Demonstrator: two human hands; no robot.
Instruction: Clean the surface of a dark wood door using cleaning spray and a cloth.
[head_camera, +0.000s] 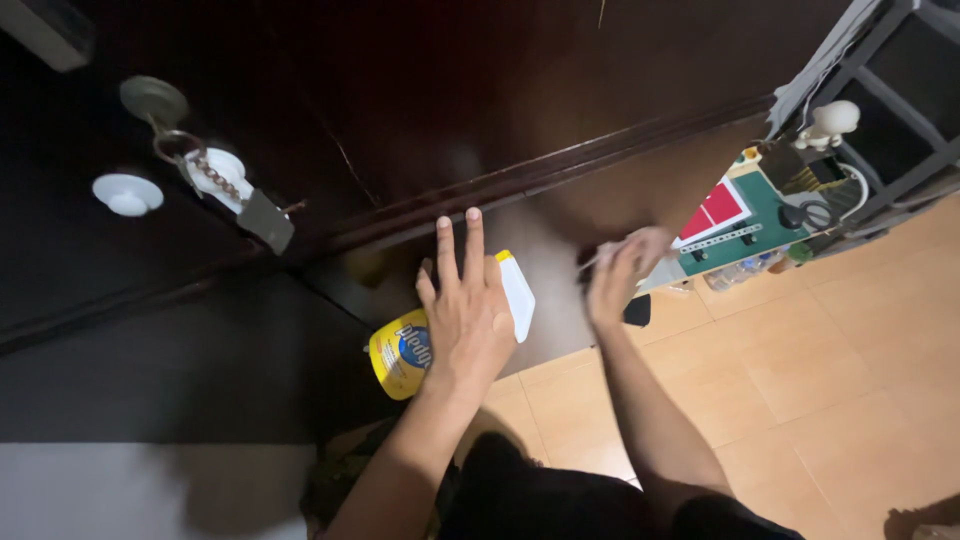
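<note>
Yellow plastic spray bottle (402, 353) under left hand (466, 315), fingers flat.

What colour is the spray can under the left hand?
Yellow, with a blue label patch and a white cap; the spray can shows best in the head view, beneath the left hand.
</note>
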